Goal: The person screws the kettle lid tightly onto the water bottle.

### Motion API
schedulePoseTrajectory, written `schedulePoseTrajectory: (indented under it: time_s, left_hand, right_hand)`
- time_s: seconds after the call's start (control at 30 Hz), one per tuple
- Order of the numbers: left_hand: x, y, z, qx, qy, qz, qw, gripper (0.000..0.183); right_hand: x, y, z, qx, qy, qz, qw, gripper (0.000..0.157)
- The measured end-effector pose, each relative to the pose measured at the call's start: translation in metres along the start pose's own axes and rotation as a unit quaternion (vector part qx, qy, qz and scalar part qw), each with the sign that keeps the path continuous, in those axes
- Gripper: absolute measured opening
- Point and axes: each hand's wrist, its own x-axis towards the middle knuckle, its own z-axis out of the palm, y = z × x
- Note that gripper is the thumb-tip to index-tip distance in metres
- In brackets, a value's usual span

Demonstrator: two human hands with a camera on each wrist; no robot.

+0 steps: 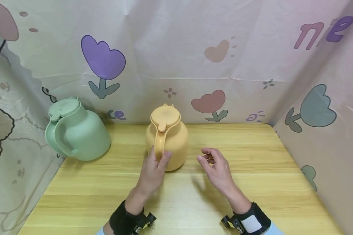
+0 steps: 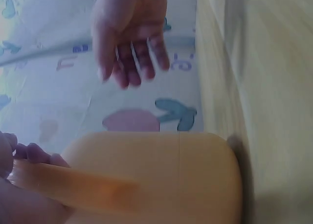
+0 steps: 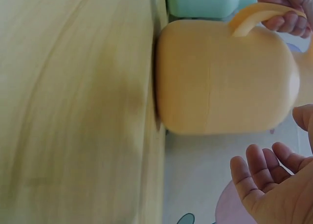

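A yellow thermos jug (image 1: 177,143) with a lid and a loop handle stands upright on the table, its handle facing the person. My left hand (image 1: 153,171) grips that handle, fingers curled round it; the right wrist view shows those fingertips (image 3: 288,22) under the handle. Off to the jug's right, my right hand (image 1: 219,169) is held above the table, apart from the jug, with relaxed, slightly bent fingers and nothing in them. In the left wrist view the right hand (image 2: 132,33) hangs beyond the jug body (image 2: 186,175).
A green thermos jug (image 1: 88,137) of like shape stands at the table's left back corner. The wooden table (image 1: 253,182) ends at a cloth backdrop (image 1: 170,49) with printed flowers, which also rises along both sides.
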Motion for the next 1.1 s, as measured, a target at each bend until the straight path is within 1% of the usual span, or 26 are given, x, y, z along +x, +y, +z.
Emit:
schedulePoseTrajectory:
  time_s: [0.03,0.07,0.1,0.2,0.37,0.47,0.57,0.7,0.77,0.87,0.97,1.1]
  left_hand:
    - [0.001,-0.003,-0.004,-0.001,0.004,-0.009,0.9999,0.018]
    - [0.003,-0.009,-0.008,0.003,0.008,-0.015,0.9999,0.020]
    - [0.004,-0.016,-0.012,0.011,0.012,-0.022,0.9996,0.023]
    - [0.008,-0.021,-0.026,0.033,0.026,-0.044,0.9981,0.026]
    - [0.017,-0.029,-0.051,0.077,0.061,-0.073,0.9925,0.032]
    - [0.023,-0.035,-0.067,0.102,0.081,-0.079,0.9884,0.034]
    - [0.030,-0.041,-0.082,0.099,0.089,-0.073,0.9884,0.036]
    - [0.037,-0.047,-0.098,0.108,0.100,-0.075,0.9862,0.039]
    - [0.039,-0.050,-0.104,0.124,0.105,-0.084,0.9832,0.040]
    - [0.043,-0.054,-0.110,0.127,0.107,-0.091,0.9819,0.041]
    - [0.047,-0.057,-0.114,0.127,0.112,-0.095,0.9810,0.039]
    - [0.049,-0.058,-0.115,0.140,0.118,-0.102,0.9777,0.037]
  right_hand:
    - [0.000,0.002,0.000,0.002,-0.001,0.002,1.000,0.032]
    - [0.000,0.004,0.000,0.003,-0.001,0.001,1.000,0.032]
    - [0.000,0.011,0.001,0.005,-0.001,0.002,1.000,0.033]
    - [-0.001,0.014,0.001,0.008,-0.002,0.005,1.000,0.033]
    - [-0.002,0.016,0.001,0.002,-0.012,0.011,1.000,0.035]
    - [-0.003,0.017,0.002,0.002,-0.016,0.013,1.000,0.038]
    - [-0.004,0.019,0.003,-0.002,-0.017,0.015,1.000,0.039]
    - [-0.005,0.021,0.004,-0.008,-0.023,0.026,0.999,0.040]
    - [-0.006,0.022,0.004,-0.009,-0.026,0.029,0.999,0.040]
    - [-0.006,0.023,0.004,-0.009,-0.027,0.032,0.999,0.040]
    - [-0.006,0.025,0.004,-0.008,-0.030,0.034,0.999,0.039]
    - [-0.005,0.027,0.004,-0.003,-0.036,0.036,0.999,0.038]
